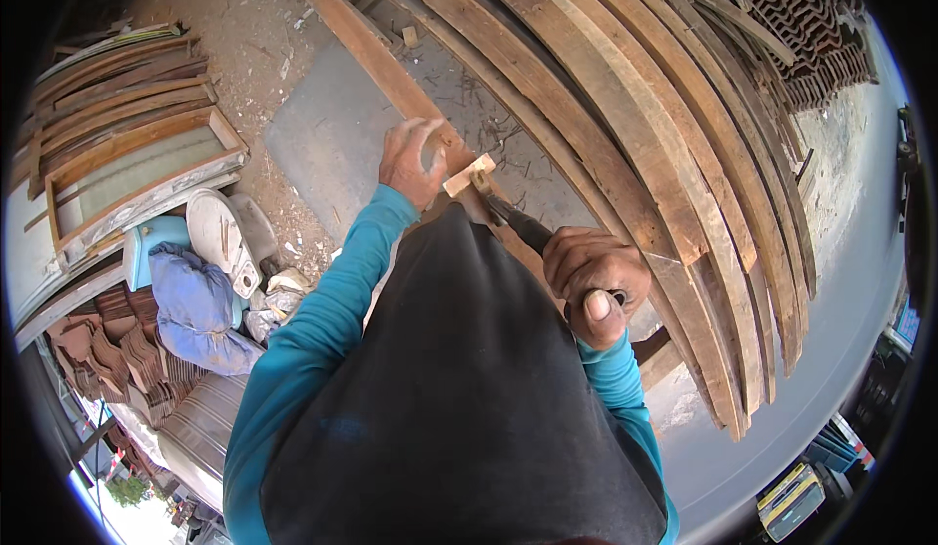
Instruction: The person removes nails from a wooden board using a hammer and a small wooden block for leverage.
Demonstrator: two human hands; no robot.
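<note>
A: Biggest thing out there is the wood stack (586, 86), long timbers sweeping down the right side, bent by the lens.

B: And in the lower middle, the person's black garment (440, 379), with a grey sheet (327, 139) flat on the ground beyond it.

A: Now the plank (376, 66), right in the middle of the action! It lies across the sheet, just left of the stack. Its long axis slants from the upper left down toward the lower right, the far end pointing up and away from the person.

B: The nearer end? Can't make that out; the garment covers part of it.

A: Check the hands. The left arm reaches up from the lower left, and the left hand (414, 161) is on the plank, back of the hand up, fingers bent.

B: Whether those fingers close around the edge, I can't tell. The right hand (598, 281), though, is a tight fist around the hammer (523, 227), thumb uppermost, forearm coming up from below.

A: Handle end by that thumb, head toward the upper left, so the hammer lies roughly along the plank's slant.

B: And the small pale block (470, 175), on the plank just right of the left hand! It sits crosswise, lower left to upper right, with the hammer's head at its right part; whether they touch is hard to say.
</note>
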